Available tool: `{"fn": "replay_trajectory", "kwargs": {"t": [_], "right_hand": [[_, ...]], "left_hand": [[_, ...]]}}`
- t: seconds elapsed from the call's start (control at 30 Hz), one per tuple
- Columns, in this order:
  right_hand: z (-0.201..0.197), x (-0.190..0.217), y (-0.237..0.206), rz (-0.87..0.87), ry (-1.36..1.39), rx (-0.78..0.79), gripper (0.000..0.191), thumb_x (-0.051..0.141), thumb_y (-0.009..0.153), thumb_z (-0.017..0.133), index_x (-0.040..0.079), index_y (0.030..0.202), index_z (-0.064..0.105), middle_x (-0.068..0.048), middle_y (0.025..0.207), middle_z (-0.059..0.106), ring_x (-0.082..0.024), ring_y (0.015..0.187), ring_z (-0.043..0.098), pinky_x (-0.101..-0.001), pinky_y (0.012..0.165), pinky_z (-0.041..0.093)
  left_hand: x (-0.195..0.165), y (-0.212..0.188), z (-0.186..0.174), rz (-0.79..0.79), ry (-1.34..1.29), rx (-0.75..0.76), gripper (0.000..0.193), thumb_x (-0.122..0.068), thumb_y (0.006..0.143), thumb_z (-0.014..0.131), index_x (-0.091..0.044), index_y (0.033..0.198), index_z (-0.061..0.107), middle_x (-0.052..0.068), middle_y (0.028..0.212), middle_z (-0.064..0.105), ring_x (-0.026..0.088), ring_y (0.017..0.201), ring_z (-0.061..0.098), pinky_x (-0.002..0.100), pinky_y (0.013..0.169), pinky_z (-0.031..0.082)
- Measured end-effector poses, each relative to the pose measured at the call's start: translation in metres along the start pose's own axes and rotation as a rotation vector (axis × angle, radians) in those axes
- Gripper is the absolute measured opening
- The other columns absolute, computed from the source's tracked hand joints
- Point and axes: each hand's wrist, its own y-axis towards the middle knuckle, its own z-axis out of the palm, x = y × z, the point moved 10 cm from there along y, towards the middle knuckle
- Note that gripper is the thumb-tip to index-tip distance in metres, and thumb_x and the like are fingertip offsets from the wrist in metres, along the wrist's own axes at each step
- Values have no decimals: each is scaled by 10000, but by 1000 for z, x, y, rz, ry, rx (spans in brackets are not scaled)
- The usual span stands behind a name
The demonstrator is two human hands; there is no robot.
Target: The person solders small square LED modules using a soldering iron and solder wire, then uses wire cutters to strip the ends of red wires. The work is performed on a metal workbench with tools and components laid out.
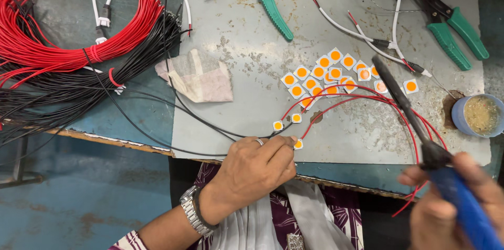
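Head view: left hand (pixel 254 168) low at the near edge of the table (pixel 252 34), fingers pinched together on a small square chip (pixel 298 144) with an orange centre, right at the lip of the grey sheet. Black wire (pixel 210 124) and red wire (pixel 336 104) running in toward that pinch; cannot tell which lead actually touches the chip. Two more loose chips just beside the knuckles. Right hand (pixel 454 200) blurred at the lower right, fingers clamped round the blue handle of an iron (pixel 404 103), dark shaft angled up and left, tip above the red loops and near the pile (pixel 331 74) of chips, well apart from the pinched chip. Pot (pixel 482 115) of yellowish paste near the shaft, at the right edge. Cutters (pixel 273 6), cloth (pixel 202 77) and wire bundles (pixel 63 55) farther back.

Likely trouble, judging from this:
- Burnt fingertips, with so little bare chip left outside the pinch for a hot tip.
- Scorched red insulation, with the shaft lying right across the loops.
- Chip lost off the table, held as it is at the very edge, over the lap.
- Red loop caught round the right hand near the handle, dragging the loose chips along.
- Pot knocked over, given its closeness to the shaft.
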Motion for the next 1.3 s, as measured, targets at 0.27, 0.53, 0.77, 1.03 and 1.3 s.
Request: {"fn": "replay_trajectory", "kwargs": {"t": [0.27,0.53,0.77,1.03,1.3], "right_hand": [[-66,-41,-19,132,312,-143,353,289,1079,692,9,1244,552,-119,972,623,-141,687,579,-288,676,508],[-2,13,23,334,-362,114,101,45,946,668,5,1010,602,-131,731,613,-124,537,505,-227,504,423],[72,53,60,177,-619,271,105,87,844,757,21,919,723,-63,778,678,-64,589,634,-215,575,494],[103,61,79,237,-724,326,132,89,802,781,21,913,757,-40,660,648,-94,534,615,-215,489,492],[115,66,91,262,-719,334,126,85,787,772,10,888,766,-48,648,652,-115,510,602,-237,465,465]], "left_hand": [[0,-4,-3,-11,56,-9,165,-121,845,718,-16,967,679,37,924,654,144,586,580,304,563,436],[-2,-10,-1,-6,112,-10,148,-159,848,728,-43,891,646,46,977,667,132,570,560,304,570,423],[-2,-10,-2,-14,80,-6,144,-155,831,733,-56,865,633,45,1011,675,129,576,555,302,577,424],[1,-9,-4,-20,61,-9,141,-136,830,740,-54,834,625,48,1038,696,122,571,557,300,558,418],[1,-8,-5,-2,61,-30,143,-131,828,740,-33,871,645,68,1068,706,133,603,595,297,564,425]]}}
